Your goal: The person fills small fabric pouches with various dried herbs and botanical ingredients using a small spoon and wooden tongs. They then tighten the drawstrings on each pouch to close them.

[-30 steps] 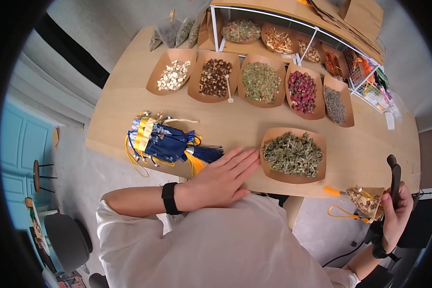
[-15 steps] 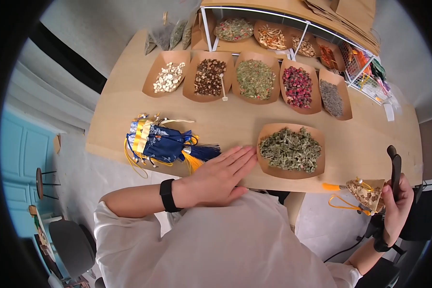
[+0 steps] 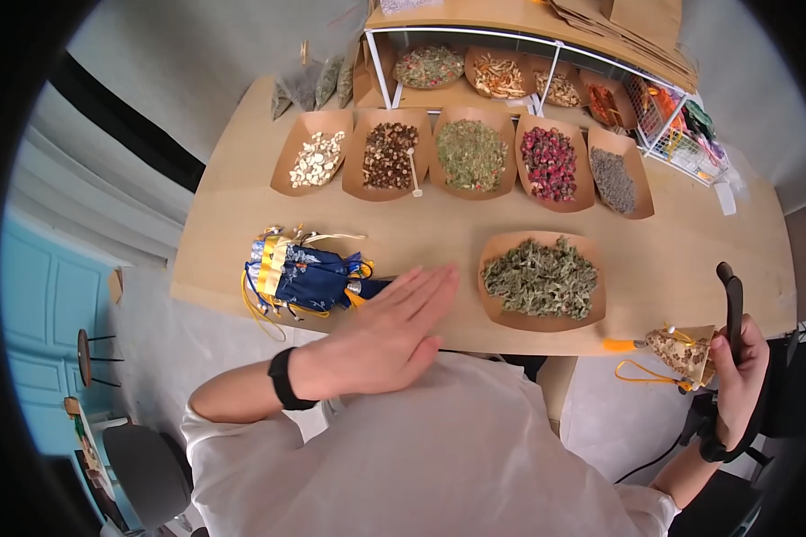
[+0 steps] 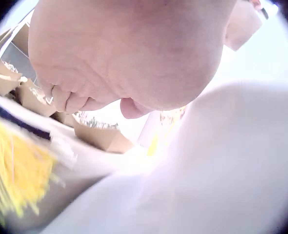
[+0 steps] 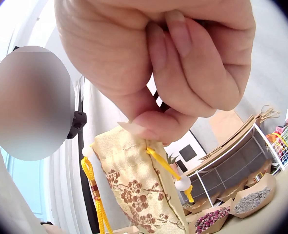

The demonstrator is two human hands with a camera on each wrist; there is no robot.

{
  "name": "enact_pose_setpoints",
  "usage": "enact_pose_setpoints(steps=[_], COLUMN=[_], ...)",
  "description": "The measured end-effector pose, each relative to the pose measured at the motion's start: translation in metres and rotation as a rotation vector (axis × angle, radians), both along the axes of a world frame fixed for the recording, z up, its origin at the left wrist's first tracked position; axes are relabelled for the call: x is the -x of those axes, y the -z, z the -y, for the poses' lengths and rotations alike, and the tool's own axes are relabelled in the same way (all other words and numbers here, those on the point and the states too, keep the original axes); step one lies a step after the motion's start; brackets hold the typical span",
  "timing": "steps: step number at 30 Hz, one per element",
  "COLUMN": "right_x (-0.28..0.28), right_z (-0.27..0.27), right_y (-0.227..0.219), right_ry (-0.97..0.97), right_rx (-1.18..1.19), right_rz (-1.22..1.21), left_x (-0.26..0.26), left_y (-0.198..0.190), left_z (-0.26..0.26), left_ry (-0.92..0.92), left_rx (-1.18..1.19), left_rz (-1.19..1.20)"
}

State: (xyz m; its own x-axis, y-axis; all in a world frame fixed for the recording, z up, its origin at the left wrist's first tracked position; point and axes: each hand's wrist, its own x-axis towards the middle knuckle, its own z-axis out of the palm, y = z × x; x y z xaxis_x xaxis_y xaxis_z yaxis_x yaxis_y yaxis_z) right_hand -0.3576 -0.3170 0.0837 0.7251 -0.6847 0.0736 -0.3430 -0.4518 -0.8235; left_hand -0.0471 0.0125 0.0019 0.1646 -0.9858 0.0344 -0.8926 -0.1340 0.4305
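My left hand (image 3: pixel 381 336) is held flat with straight fingers near the table's front edge, between the blue pouches (image 3: pixel 309 276) and the paper tray of dried leaves (image 3: pixel 542 279); it holds nothing. Off to the right, my right hand (image 3: pixel 739 376) pinches the top of a gold floral pouch (image 3: pixel 681 356) with a yellow cord and tassel. A dark curved handle (image 3: pixel 731 309) sticks up from that same hand. In the right wrist view the thumb and index finger grip the pouch's cloth (image 5: pixel 139 190), and the other fingers are curled.
Behind stands a row of paper trays with white slices (image 3: pixel 318 159), brown pieces (image 3: pixel 390 154), green herbs (image 3: pixel 471 154), rosebuds (image 3: pixel 551 163) and lavender-grey buds (image 3: pixel 613 179). A white-framed shelf (image 3: pixel 475 34) holds several more. A wire basket (image 3: pixel 685 143) stands at the right.
My left hand has moved left, away from the tray of leaves, and now covers more of the blue pouches' tassels. The right hand still holds the gold pouch in about the same place.
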Motion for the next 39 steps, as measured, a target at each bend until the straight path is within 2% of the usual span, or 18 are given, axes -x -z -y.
enact_pose_setpoints(steps=[1,3,4,6,7,9,10,12,17,19,21,25,28,39], right_x=[0.000,-0.001,-0.002,-0.001,-0.001,0.001,0.003,0.005,0.008,0.009,0.011,0.016,0.015,0.014], right_z=[0.001,0.002,0.002,0.001,0.001,0.002,0.002,0.002,0.004,0.004,0.005,0.003,0.003,0.002], right_y=[0.002,0.002,0.001,0.000,0.001,0.001,0.002,0.003,0.005,0.006,0.007,0.009,0.010,0.009], right_ry=[0.007,0.007,0.015,0.021,0.023,0.029,0.026,0.024,0.031,0.034,0.040,0.065,0.061,0.053], right_rx=[-0.004,-0.004,-0.006,-0.004,-0.001,0.004,-0.009,-0.024,-0.043,-0.056,-0.068,-0.056,-0.051,-0.069], right_rz=[0.021,0.042,0.041,0.040,0.043,0.042,0.042,0.044,0.049,0.047,0.046,0.028,0.024,0.040], left_x=[-0.002,-0.010,-0.013,-0.018,-0.023,-0.030,-0.029,-0.027,-0.034,-0.039,-0.043,-0.035,-0.021,-0.015], left_y=[-0.011,-0.032,-0.043,-0.058,-0.055,-0.039,-0.033,-0.023,-0.010,-0.011,-0.013,0.006,0.015,0.032], left_z=[0.003,0.016,0.025,0.049,0.059,0.080,0.089,0.105,0.119,0.110,0.088,0.036,0.009,0.001], left_ry=[-0.001,0.112,0.108,0.138,0.138,0.182,0.184,0.183,0.150,0.151,0.081,0.098,0.150,0.174], left_rx=[-0.007,0.158,0.160,0.046,0.049,0.015,0.014,0.220,0.302,0.354,0.271,0.287,0.058,-0.036], left_rz=[-0.003,-0.307,-0.308,-0.551,-0.551,-0.395,-0.399,-0.272,-0.224,-0.217,-0.060,0.054,0.118,0.187])
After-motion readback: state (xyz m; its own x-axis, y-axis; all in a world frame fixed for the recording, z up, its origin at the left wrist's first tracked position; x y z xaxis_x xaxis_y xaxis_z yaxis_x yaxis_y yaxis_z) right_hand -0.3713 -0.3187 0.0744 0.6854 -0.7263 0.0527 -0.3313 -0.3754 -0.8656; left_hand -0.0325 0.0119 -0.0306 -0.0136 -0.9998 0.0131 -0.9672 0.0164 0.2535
